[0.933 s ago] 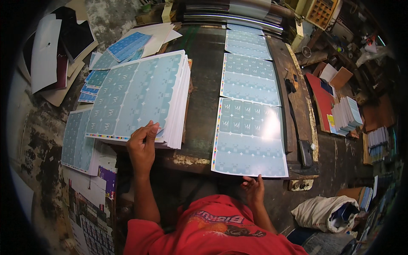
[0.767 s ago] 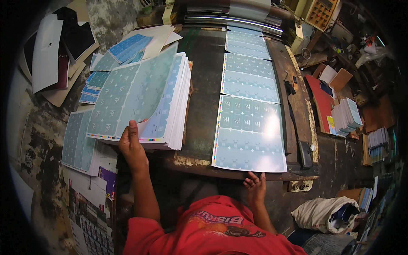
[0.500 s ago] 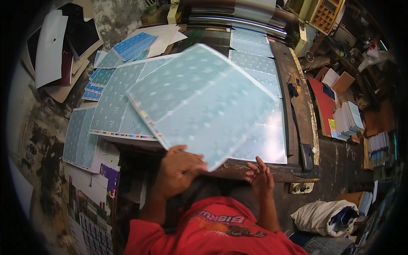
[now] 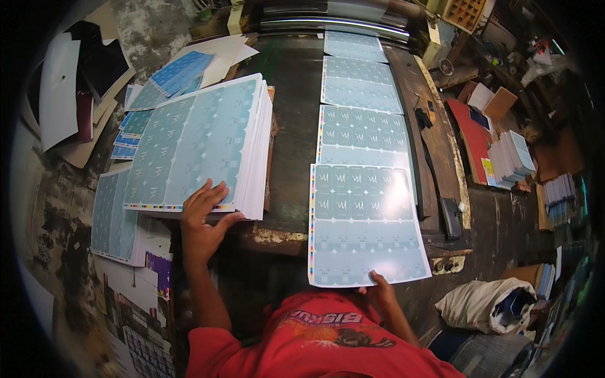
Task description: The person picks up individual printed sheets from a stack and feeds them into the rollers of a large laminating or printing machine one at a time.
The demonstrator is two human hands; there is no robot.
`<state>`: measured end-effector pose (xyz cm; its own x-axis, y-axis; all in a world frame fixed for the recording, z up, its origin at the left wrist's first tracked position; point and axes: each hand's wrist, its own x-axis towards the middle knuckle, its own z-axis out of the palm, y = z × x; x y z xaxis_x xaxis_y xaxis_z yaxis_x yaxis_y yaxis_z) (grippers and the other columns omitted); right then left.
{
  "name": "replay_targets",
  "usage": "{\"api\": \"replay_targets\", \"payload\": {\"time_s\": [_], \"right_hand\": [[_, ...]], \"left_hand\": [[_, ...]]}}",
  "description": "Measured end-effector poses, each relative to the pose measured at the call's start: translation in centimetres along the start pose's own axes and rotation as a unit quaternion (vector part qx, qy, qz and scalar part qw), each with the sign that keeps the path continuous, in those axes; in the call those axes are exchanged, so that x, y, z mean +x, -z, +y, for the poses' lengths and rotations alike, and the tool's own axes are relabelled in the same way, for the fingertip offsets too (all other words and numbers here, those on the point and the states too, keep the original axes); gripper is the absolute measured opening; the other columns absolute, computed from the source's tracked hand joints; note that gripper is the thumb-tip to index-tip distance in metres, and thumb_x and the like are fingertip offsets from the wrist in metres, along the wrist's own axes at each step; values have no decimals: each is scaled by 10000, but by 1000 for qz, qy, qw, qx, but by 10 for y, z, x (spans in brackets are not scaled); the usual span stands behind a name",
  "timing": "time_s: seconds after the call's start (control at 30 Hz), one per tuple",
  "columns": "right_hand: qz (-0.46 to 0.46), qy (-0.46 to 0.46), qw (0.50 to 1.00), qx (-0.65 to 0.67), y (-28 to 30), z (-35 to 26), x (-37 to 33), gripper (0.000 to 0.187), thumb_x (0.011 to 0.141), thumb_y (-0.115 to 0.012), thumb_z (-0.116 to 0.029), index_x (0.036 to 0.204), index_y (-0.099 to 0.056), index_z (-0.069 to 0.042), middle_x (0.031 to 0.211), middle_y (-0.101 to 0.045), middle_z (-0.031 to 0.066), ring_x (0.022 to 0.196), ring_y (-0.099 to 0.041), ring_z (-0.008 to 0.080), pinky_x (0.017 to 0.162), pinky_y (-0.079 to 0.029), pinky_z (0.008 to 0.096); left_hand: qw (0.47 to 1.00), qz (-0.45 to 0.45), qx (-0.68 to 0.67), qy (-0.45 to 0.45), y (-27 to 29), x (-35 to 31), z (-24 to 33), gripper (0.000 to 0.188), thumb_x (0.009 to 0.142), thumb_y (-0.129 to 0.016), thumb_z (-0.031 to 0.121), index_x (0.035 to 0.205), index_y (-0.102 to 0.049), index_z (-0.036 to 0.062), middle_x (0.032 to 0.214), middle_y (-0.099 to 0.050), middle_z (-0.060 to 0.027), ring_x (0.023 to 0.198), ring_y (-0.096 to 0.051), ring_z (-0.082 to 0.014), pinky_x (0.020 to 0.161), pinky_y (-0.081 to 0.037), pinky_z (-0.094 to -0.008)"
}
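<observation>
A pale blue-green printed sheet (image 4: pixel 343 236) lies lengthwise on the right of the table, its near edge sticking out past the front. My right hand (image 4: pixel 382 293) pinches that near edge, thumb on top and the other fingers mostly hidden beneath. To the left stands a thick stack of similar printed sheets (image 4: pixel 189 142). Over the stack's near right corner rests my left hand (image 4: pixel 207 214), fingers spread on the top sheet and thumb held apart by the front edge. Beyond the held sheet, a row of printed sheets (image 4: pixel 359 120) runs away toward metal rollers (image 4: pixel 334 25).
A smaller pile of printed sheets (image 4: pixel 113 217) sits lower at the left. Blue sheets (image 4: pixel 181 72) and pale boards lie behind the stack. A dark phone-like case (image 4: pixel 451 218) rests at the table's right edge. A whitish cloth sack (image 4: pixel 482 307) is at the lower right.
The sheet that was slanted and blurred across the table now lies straight at the right. My left hand has moved left onto the stack. My right hand has closed on the sheet's near edge.
</observation>
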<state>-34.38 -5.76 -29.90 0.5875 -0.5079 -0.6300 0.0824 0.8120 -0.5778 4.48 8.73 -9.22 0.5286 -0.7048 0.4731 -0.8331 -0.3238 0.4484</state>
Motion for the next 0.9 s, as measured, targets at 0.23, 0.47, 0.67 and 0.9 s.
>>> {"api": "replay_targets", "payload": {"time_s": [0.23,0.47,0.67,0.9], "right_hand": [[18,-69,995,64,-8,20,-50,452,971,-532,-331,1219,-476,42,931,-626,180,861,-609,263,780,-463,355],[24,-42,997,56,-22,16,-54,487,978,-505,-366,1222,-455,52,915,-628,178,874,-585,264,807,-450,365],[-34,-14,998,50,-18,7,-26,542,984,-442,-460,1186,-495,40,886,-636,166,822,-587,257,800,-447,371],[29,37,998,36,-10,3,22,635,949,-450,-558,1187,-501,29,839,-651,168,818,-626,273,788,-472,385]], "left_hand": [[999,-5,-42,24,-6,1,-8,524,647,-866,204,1118,-691,55,1193,-673,-107,1234,-556,-298,1023,-409,-406],[997,-6,-59,48,-7,4,-4,465,690,-849,178,1105,-685,49,1183,-673,-116,1242,-549,-305,1032,-402,-409],[994,6,-92,55,-5,4,-1,418,724,-816,153,1102,-681,37,1180,-673,-130,1233,-554,-310,1038,-395,-410],[993,67,-76,55,-10,6,-4,268,801,-752,162,1031,-710,32,1063,-712,-129,1122,-632,-300,961,-436,-385]]}}
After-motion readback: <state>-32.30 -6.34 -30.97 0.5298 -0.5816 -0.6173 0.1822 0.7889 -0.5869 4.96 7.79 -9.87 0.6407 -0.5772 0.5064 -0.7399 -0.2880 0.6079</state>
